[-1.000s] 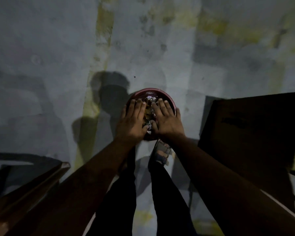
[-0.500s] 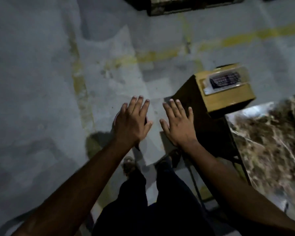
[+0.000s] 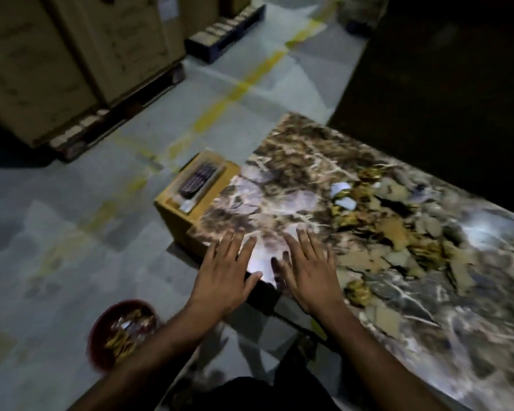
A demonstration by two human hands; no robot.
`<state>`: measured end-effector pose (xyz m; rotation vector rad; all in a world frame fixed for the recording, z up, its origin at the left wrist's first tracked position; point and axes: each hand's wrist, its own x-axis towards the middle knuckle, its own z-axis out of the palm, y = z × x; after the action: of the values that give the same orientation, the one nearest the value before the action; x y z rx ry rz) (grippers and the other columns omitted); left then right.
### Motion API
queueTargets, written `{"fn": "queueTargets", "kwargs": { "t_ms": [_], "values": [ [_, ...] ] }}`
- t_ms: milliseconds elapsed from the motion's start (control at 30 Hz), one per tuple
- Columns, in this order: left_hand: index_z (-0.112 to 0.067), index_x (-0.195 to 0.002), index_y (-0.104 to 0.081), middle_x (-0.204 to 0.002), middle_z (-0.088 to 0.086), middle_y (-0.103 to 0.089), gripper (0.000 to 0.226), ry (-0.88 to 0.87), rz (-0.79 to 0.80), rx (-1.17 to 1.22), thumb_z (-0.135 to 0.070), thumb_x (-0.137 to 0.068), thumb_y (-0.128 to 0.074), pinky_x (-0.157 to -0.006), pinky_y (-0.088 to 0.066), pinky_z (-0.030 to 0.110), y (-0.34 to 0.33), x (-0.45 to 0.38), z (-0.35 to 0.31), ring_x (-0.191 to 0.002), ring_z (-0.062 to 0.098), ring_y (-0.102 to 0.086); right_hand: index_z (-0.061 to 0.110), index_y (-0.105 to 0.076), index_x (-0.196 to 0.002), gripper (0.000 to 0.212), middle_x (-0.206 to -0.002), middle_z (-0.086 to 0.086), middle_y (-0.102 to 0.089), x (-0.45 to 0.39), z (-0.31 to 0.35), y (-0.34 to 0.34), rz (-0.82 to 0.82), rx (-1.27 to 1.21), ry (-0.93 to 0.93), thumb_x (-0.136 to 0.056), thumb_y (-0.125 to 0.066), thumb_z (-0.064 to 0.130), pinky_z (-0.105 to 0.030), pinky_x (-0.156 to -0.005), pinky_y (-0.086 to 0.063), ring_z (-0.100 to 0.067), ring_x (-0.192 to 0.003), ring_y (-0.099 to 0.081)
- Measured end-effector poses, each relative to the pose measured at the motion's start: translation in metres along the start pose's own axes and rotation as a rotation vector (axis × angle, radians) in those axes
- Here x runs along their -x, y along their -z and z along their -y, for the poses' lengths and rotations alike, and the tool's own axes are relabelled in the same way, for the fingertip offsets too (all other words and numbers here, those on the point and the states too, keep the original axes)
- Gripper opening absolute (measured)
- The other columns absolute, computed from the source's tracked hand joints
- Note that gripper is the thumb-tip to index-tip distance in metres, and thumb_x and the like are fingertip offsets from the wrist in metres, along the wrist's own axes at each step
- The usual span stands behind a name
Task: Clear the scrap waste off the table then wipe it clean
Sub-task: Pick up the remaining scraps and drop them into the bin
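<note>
Both hands (image 3: 267,271) hover flat over the marble table (image 3: 294,173); scraps (image 3: 377,229) (cardboard, wrappers) lie right.

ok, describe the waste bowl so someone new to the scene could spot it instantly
Start at the marble-patterned table on the right, then drop to the grey floor off its near left corner. The bowl sits there beside the left forearm: round, dark red, holding gold wrappers, and unlike the square yellow box it is the only round container.
</note>
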<state>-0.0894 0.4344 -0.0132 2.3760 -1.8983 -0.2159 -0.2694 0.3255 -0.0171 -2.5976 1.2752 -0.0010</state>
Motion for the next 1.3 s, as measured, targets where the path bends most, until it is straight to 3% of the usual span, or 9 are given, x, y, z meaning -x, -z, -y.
{"fn": "queueTargets", "kwargs": {
  "t_ms": [133,267,433,533,600,700,1000,1100,1300],
  "values": [
    [-0.017,-0.148,-0.044,-0.147,0.013,-0.052,0.073,-0.111,0.095,-0.019,-0.062,-0.090,-0.037,-0.105,-0.044,0.050,-0.026,-0.056,-0.080,-0.133,0.034,-0.050,0.031,-0.035,-0.155,0.062,-0.165,-0.003,-0.030,0.012,-0.109,0.005,0.007,-0.036,-0.117,-0.101,-0.025,0.059,-0.057,-0.118,-0.025,-0.026,-0.152,-0.029],
    [-0.027,-0.157,-0.027,-0.165,0.004,-0.027,0.081,-0.214,0.205,-0.027,-0.074,-0.091,-0.023,-0.116,-0.031,0.051,-0.060,-0.090,-0.148,-0.151,0.032,-0.025,0.035,-0.027,-0.157,0.067,-0.169,0.001,-0.017,0.038,-0.207,0.014,0.024,-0.080,-0.239,-0.098,-0.018,0.065,-0.055,-0.121,-0.020,-0.023,-0.155,-0.016],
    [-0.019,-0.151,-0.039,-0.151,0.013,-0.048,0.097,-0.403,0.255,-0.071,-0.088,-0.084,-0.036,-0.103,-0.047,0.051,-0.085,-0.100,-0.208,-0.136,0.037,-0.047,0.032,-0.023,-0.159,0.075,-0.170,-0.003,-0.010,0.089,-0.288,0.007,0.020,-0.239,-0.369,-0.094,-0.021,0.069,-0.047,-0.123,-0.016,-0.025,-0.156,-0.009],
    [-0.017,-0.154,-0.031,-0.152,0.015,-0.046,0.098,-0.481,0.254,-0.095,-0.085,-0.084,-0.042,-0.104,-0.046,0.051,-0.101,-0.099,-0.221,-0.136,0.037,-0.044,0.027,-0.013,-0.162,0.085,-0.168,-0.004,0.010,0.116,-0.287,-0.020,0.148,-0.160,-0.338,-0.091,-0.026,0.071,-0.049,-0.123,-0.001,-0.027,-0.157,-0.001],
    [-0.017,-0.157,-0.029,-0.158,0.014,-0.039,0.095,-0.477,0.275,-0.100,-0.082,-0.089,-0.037,-0.108,-0.042,0.053,-0.109,-0.101,-0.220,-0.142,0.035,-0.038,0.025,-0.015,-0.162,0.088,-0.168,-0.013,0.004,0.125,-0.272,-0.039,0.221,-0.080,-0.322,-0.090,-0.030,0.074,-0.062,-0.120,-0.006,-0.034,-0.156,-0.010],
    [-0.018,-0.158,-0.027,-0.164,0.008,-0.028,0.086,-0.518,0.311,-0.081,-0.076,-0.095,-0.029,-0.114,-0.038,0.050,-0.118,-0.120,-0.217,-0.148,0.029,-0.033,0.022,-0.028,-0.160,0.091,-0.164,-0.026,-0.019,0.115,-0.258,-0.048,0.124,-0.031,-0.412,-0.091,-0.029,0.082,-0.070,-0.114,-0.016,-0.043,-0.150,-0.024],
    [-0.028,-0.159,-0.018,-0.167,0.005,-0.017,0.084,-0.554,0.342,0.057,-0.077,-0.093,-0.038,-0.118,-0.030,0.048,-0.117,-0.178,-0.213,-0.151,0.028,-0.023,0.026,-0.018,-0.160,0.085,-0.167,-0.017,-0.012,0.040,-0.263,-0.026,0.030,0.023,-0.468,-0.093,-0.031,0.077,-0.072,-0.115,-0.015,-0.038,-0.154,-0.012],
    [-0.027,-0.152,-0.027,-0.157,0.005,-0.032,0.082,-0.620,0.176,0.090,-0.081,-0.091,-0.034,-0.113,-0.035,0.052,-0.106,-0.186,-0.202,-0.140,0.029,-0.039,0.033,-0.022,-0.157,0.079,-0.165,-0.012,-0.013,0.039,-0.282,-0.013,-0.116,-0.058,-0.441,-0.093,-0.029,0.079,-0.068,-0.119,-0.013,-0.034,-0.154,-0.013],
    [-0.024,-0.157,-0.019,-0.165,0.008,-0.017,0.092,-0.240,0.100,0.283,-0.082,-0.087,-0.034,-0.117,-0.025,0.061,-0.093,-0.236,-0.174,-0.148,0.032,-0.022,0.053,-0.003,-0.154,0.089,-0.169,-0.007,0.009,0.035,-0.361,0.009,-0.095,-0.240,-0.622,-0.076,-0.009,0.095,-0.064,-0.121,0.001,-0.032,-0.155,0.004]
  ]
}}
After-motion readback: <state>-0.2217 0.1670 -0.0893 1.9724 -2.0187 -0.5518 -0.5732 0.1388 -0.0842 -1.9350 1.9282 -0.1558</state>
